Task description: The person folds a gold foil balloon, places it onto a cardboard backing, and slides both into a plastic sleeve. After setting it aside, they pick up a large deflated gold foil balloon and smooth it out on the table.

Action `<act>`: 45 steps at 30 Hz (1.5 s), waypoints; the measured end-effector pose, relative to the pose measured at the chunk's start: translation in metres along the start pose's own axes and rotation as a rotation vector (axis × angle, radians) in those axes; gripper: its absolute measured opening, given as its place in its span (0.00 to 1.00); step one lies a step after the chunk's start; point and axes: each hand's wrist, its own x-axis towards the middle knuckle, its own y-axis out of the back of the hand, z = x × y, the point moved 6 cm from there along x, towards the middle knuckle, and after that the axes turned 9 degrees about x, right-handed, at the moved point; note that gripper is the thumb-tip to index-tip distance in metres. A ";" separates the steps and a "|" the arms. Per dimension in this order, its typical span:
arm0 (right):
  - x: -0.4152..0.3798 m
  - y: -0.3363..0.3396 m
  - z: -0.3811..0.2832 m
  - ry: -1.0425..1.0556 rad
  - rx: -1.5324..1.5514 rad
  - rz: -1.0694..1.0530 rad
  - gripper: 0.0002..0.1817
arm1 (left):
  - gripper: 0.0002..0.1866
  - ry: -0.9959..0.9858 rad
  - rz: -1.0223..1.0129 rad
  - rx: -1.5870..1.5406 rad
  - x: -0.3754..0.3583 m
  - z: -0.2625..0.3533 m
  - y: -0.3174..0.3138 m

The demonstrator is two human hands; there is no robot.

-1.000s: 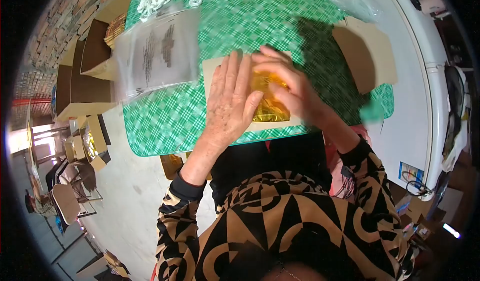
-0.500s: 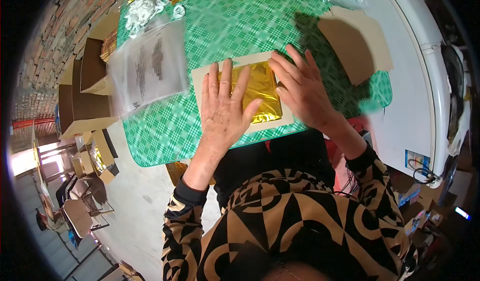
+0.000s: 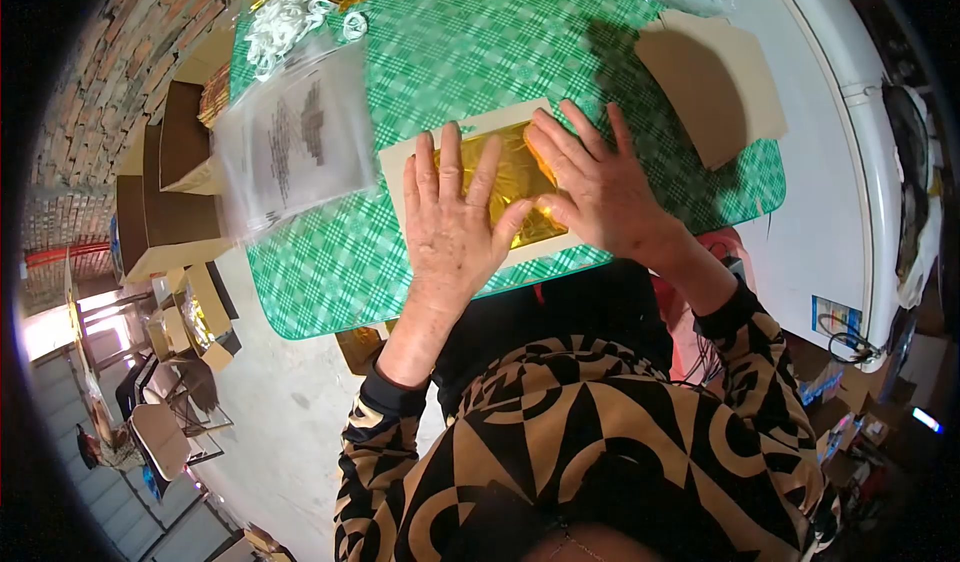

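A folded sheet of shiny gold foil (image 3: pixel 515 187) lies on a beige cardboard sheet (image 3: pixel 395 167) at the table's near edge. My left hand (image 3: pixel 452 227) lies flat with fingers stretched out, over the left part of the foil and the card. My right hand (image 3: pixel 607 190) rests with spread fingers on the foil's right side, its thumb close to the left thumb. Both hands partly cover the foil and the card.
Clear plastic bags (image 3: pixel 295 132) with dark print lie at the table's left, below a pile of white bands (image 3: pixel 285 27). Cardboard sheets (image 3: pixel 715 87) lie at the right. Open cardboard boxes (image 3: pixel 170 202) stand left of the green checked table (image 3: pixel 470 37); a white appliance (image 3: pixel 820 182) stands at right.
My right hand has shifted left, further over the gold foil and nearer my left hand. The cardboard sheet has turned slightly. My left hand stays nearly in place.
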 end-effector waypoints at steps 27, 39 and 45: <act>-0.046 0.007 -0.033 -0.001 0.119 -0.060 0.38 | 0.34 0.071 0.074 0.064 -0.010 0.012 0.003; -0.092 0.031 -0.070 0.254 0.313 0.284 0.18 | 0.35 0.088 0.020 0.053 -0.027 0.028 0.004; -0.120 -0.045 -0.072 -0.319 1.124 -0.174 0.13 | 0.35 0.098 0.029 0.018 -0.029 0.028 0.005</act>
